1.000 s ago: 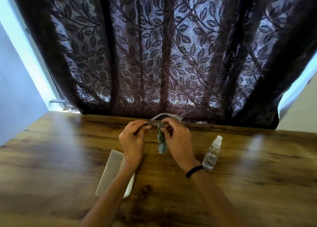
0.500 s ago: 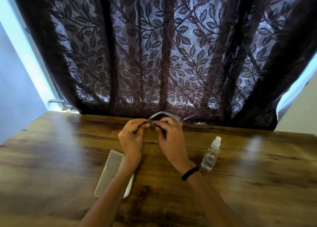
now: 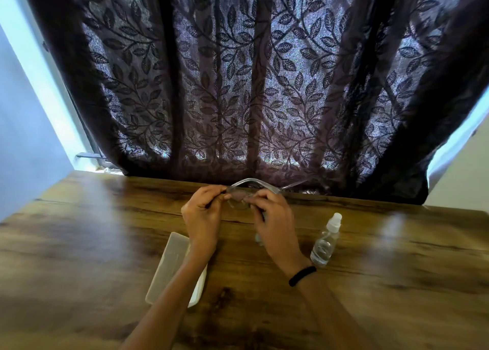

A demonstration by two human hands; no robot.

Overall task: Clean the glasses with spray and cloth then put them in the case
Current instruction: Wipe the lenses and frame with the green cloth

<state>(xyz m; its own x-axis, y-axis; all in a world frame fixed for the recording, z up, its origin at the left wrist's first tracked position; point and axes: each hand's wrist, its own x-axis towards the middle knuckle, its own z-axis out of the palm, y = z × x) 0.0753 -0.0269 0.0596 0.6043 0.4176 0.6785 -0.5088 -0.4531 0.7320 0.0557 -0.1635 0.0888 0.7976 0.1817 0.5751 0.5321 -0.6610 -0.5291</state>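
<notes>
I hold clear-framed glasses (image 3: 251, 184) up above the wooden table (image 3: 397, 283), near its far edge. My left hand (image 3: 202, 217) pinches the frame's left side. My right hand (image 3: 275, 224) pinches the lens area, with the greenish cloth almost wholly hidden inside its fingers; only a small bit of cloth (image 3: 258, 240) shows below the palm. A small clear spray bottle (image 3: 325, 241) with a white nozzle stands upright on the table, right of my right wrist. The pale open glasses case (image 3: 169, 265) lies under my left forearm.
A dark leaf-patterned lace curtain (image 3: 251, 85) hangs just behind the table's far edge, close to the glasses. Walls stand at the far left and far right. A black band is on my right wrist.
The cloth hung loose from my right hand a second ago; it is now bunched inside the fingers against the lens. Both hands have drawn slightly closer together.
</notes>
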